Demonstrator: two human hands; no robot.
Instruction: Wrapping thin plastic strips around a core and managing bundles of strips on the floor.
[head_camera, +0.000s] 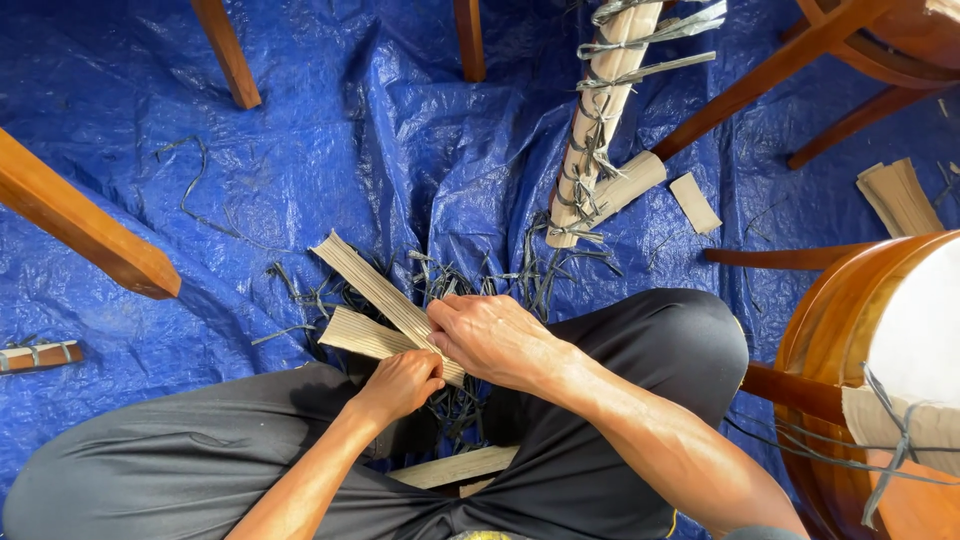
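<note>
Over the blue tarp (330, 130), the left hand (400, 385) and right hand (490, 338) each close their fingers (432, 372) around crossed corrugated cardboard strips (375, 290) projecting up-left beyond them.

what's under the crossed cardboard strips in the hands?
Under the ribbed tan cardboard strips: cut grey plastic straps strewn on the crumpled blue tarpaulin. The left hand and right hand cover the strips' crossing.

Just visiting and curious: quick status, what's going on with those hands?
Left hand and right hand both grip crossed corrugated cardboard strips. Cut strapping scraps litter the blue tarp. Nothing blocks the hands.
</note>
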